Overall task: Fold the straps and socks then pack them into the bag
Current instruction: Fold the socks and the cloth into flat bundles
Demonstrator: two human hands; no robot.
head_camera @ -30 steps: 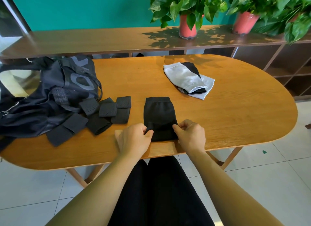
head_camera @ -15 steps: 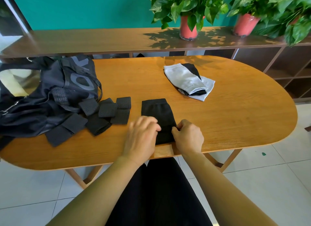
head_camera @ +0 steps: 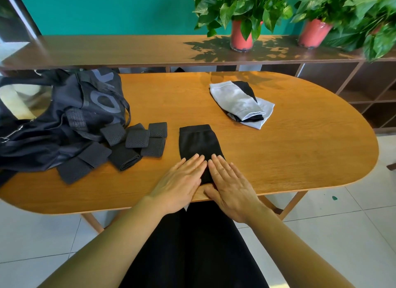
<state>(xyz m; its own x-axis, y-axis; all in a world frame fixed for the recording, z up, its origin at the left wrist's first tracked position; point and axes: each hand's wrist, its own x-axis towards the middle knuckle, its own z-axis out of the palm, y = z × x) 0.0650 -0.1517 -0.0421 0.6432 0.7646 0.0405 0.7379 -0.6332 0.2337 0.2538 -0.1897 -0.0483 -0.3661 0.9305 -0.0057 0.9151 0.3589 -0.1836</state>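
on my feed both hands lay flat, fingers straight and close together, gripping nothing. the left hand (head_camera: 182, 180) and the right hand (head_camera: 232, 187) sat side by side at the bottom centre of the frame, their fingers pressed onto the near end of the black sock (head_camera: 198, 140). the inner edges of the two hands almost met over the fabric, and both wrists crossed the near edge of the table (head_camera: 300, 159). the sock lay flat as a folded rectangle at the centre of the frame, its ribbed cuff toward the top of the frame.

just left of the sock i saw the straps (head_camera: 137, 138), a loose cluster of dark perforated pieces, some folded into small squares, several overlapping. the leftmost pieces touched the bag (head_camera: 64, 120), a dark one slumped at the left edge of the frame with pale lettering on its side; i could not tell whether its mouth was open. up and to the right of the black sock, well apart from it, sat a pile of grey and black socks (head_camera: 240, 101). behind the table ran a brown shelf (head_camera: 107, 49) carrying two red plant pots (head_camera: 241, 37) against a teal wall (head_camera: 107, 8).
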